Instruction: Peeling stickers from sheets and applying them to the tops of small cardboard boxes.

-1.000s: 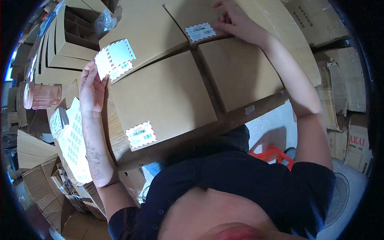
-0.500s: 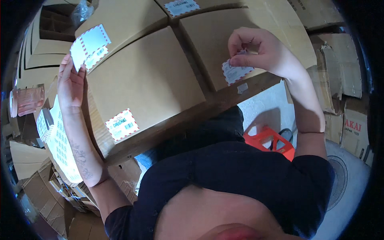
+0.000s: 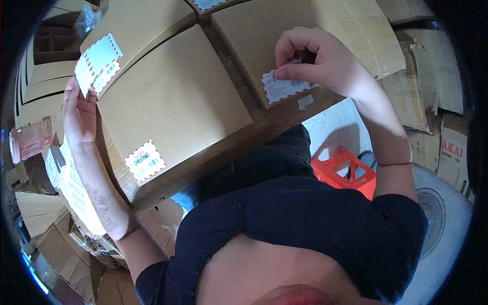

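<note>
A wooden table [image 3: 277, 123] runs across the view, its near edge slanting from eight o'clock up towards two. On it stand brown cardboard boxes: the near box [image 3: 175, 96] at ten o'clock, the far left box [image 3: 137, 28] towards eleven, and the right-hand box [image 3: 254, 46] between twelve and one. A red plastic stool [image 3: 363, 183] sits on the floor at three o'clock. A white sheet with printed rows [image 3: 76, 195] lies at half past eight, beside the left forearm. The right hand [image 3: 325, 58], at one o'clock, is curled, its thumb and bent forefinger pinching the upper edge of a label — whether that edge touches the cardboard I cannot tell. The left hand [image 3: 81, 112], at half past nine, pinches a curled label strip [image 3: 96, 58] between its fingertips. A pink glass jar [image 3: 33, 140] is at nine o'clock. The red-striped pinched label [image 3: 277, 91] is at the right-hand box's seven o'clock corner — a similar white label [image 3: 145, 161] marks the near box's own seven o'clock corner.
</note>
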Motion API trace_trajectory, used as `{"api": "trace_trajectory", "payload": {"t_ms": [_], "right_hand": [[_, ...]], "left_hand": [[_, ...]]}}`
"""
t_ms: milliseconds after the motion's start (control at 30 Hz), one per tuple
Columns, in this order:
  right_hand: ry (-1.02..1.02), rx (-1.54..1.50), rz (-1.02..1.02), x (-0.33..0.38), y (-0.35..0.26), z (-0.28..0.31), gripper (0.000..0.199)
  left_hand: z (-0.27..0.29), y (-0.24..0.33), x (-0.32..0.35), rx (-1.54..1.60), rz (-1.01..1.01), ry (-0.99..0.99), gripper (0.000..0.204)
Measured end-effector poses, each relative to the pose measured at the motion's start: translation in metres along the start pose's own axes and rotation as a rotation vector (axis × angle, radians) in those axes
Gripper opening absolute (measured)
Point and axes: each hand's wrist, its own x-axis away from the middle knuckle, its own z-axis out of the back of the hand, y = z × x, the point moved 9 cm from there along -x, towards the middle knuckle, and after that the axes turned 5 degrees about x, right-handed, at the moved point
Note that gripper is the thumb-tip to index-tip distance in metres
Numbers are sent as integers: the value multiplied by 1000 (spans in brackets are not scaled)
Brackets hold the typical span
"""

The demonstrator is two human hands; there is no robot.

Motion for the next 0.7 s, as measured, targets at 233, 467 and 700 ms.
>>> {"api": "trace_trajectory", "payload": {"t_ms": [233,467,700], "right_hand": [[0,61,-5,-2,-1,-1,17],[65,97,102,-2,-8,0,18],[70,222,133,-3,-13,2,21]], "left_hand": [[1,1,-2,15,-1,-34,32],[1,1,-1,6,0,-23,31],[-3,1,0,18,1,-42,31]]}}
